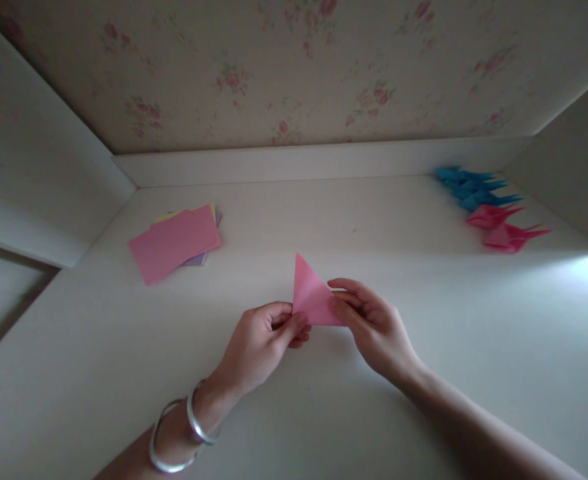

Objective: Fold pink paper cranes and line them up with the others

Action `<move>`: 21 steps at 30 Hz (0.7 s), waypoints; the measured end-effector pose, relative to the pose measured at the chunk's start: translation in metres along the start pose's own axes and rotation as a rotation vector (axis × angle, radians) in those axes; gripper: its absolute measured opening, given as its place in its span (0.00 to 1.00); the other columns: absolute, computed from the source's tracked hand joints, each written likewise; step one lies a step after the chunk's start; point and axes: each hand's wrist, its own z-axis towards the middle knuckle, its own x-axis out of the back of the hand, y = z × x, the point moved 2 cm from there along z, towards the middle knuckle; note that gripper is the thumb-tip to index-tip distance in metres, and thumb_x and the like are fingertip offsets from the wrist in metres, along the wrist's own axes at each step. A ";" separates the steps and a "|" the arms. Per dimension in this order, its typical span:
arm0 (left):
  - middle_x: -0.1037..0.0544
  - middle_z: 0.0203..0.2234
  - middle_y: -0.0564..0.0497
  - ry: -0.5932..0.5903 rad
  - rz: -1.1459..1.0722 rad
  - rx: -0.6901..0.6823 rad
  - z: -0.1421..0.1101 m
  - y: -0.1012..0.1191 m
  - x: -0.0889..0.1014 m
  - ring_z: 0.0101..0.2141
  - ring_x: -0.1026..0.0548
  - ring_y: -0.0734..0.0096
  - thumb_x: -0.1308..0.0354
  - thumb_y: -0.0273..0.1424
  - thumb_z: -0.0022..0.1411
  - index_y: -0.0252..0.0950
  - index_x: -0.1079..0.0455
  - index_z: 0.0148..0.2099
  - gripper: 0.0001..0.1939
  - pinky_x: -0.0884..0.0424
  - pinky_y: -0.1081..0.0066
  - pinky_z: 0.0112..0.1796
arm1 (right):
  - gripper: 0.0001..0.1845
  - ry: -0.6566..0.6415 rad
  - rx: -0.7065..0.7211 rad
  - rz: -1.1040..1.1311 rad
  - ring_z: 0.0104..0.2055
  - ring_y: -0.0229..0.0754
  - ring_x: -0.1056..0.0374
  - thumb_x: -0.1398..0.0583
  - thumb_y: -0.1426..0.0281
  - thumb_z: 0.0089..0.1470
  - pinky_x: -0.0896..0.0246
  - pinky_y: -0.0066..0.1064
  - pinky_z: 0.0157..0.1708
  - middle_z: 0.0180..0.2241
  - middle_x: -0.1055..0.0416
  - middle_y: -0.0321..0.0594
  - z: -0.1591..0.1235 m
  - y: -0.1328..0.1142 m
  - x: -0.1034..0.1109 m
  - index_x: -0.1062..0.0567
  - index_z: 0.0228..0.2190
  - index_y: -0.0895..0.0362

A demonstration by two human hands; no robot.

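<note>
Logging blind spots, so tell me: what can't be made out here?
Head view:
Pink paper: underside faces away.
Right hand: partly hidden behind that paper.
Paper stack: lower sheets mostly covered by upper ones.
Blue folded shapes: overlapping, count unclear.
Right forearm: cut off by bottom edge.

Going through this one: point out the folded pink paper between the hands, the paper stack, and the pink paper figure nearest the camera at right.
Folded pink paper [312,299]: head view, middle of its flat face.
Paper stack [178,241]: head view, its pink top.
Pink paper figure [506,239]: head view, its body.
</note>
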 end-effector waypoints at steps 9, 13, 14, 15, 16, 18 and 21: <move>0.19 0.26 0.48 0.059 -0.049 -0.008 -0.004 0.001 -0.001 0.28 0.21 0.69 0.40 0.36 0.63 0.33 0.24 0.34 0.11 0.25 0.74 0.30 | 0.10 -0.009 0.029 0.024 0.35 0.39 0.27 0.39 0.65 0.59 0.32 0.27 0.34 0.35 0.21 0.38 0.001 -0.002 -0.002 0.27 0.43 0.53; 0.18 0.27 0.48 0.093 -0.064 -0.030 -0.004 0.003 0.000 0.28 0.21 0.69 0.39 0.37 0.63 0.33 0.24 0.35 0.11 0.24 0.74 0.30 | 0.13 -0.077 -0.019 0.149 0.36 0.40 0.25 0.37 0.62 0.57 0.29 0.30 0.38 0.35 0.21 0.39 -0.002 -0.007 -0.008 0.27 0.43 0.54; 0.18 0.27 0.48 0.100 -0.059 -0.039 -0.004 0.004 0.001 0.28 0.21 0.69 0.39 0.37 0.63 0.33 0.23 0.35 0.12 0.24 0.74 0.30 | 0.14 -0.085 -0.038 0.162 0.36 0.39 0.25 0.36 0.62 0.56 0.28 0.30 0.37 0.35 0.22 0.39 -0.003 -0.008 -0.010 0.26 0.42 0.55; 0.18 0.27 0.47 0.102 -0.054 -0.047 -0.004 0.005 0.001 0.28 0.21 0.69 0.39 0.37 0.63 0.33 0.23 0.35 0.12 0.24 0.74 0.30 | 0.14 -0.082 -0.054 0.168 0.35 0.39 0.26 0.36 0.61 0.56 0.27 0.30 0.37 0.35 0.22 0.39 -0.003 -0.008 -0.011 0.25 0.41 0.55; 0.18 0.27 0.47 0.102 -0.052 -0.049 -0.004 0.005 0.001 0.28 0.20 0.69 0.39 0.38 0.63 0.33 0.23 0.35 0.12 0.24 0.75 0.31 | 0.14 -0.069 -0.068 0.171 0.35 0.38 0.26 0.35 0.61 0.55 0.27 0.30 0.36 0.35 0.22 0.39 -0.003 -0.008 -0.012 0.25 0.40 0.56; 0.18 0.27 0.47 0.096 -0.063 -0.038 -0.004 0.006 0.001 0.28 0.20 0.69 0.38 0.38 0.63 0.32 0.23 0.36 0.12 0.24 0.75 0.31 | 0.14 -0.036 -0.087 0.181 0.34 0.38 0.26 0.35 0.60 0.55 0.26 0.30 0.36 0.34 0.22 0.39 -0.003 -0.007 -0.012 0.23 0.38 0.57; 0.17 0.28 0.47 0.073 -0.105 0.010 -0.002 0.005 0.000 0.29 0.20 0.69 0.38 0.37 0.62 0.32 0.22 0.36 0.12 0.24 0.74 0.32 | 0.15 -0.027 -0.106 0.197 0.34 0.40 0.25 0.35 0.60 0.54 0.25 0.31 0.36 0.34 0.22 0.40 -0.001 -0.006 -0.011 0.22 0.38 0.57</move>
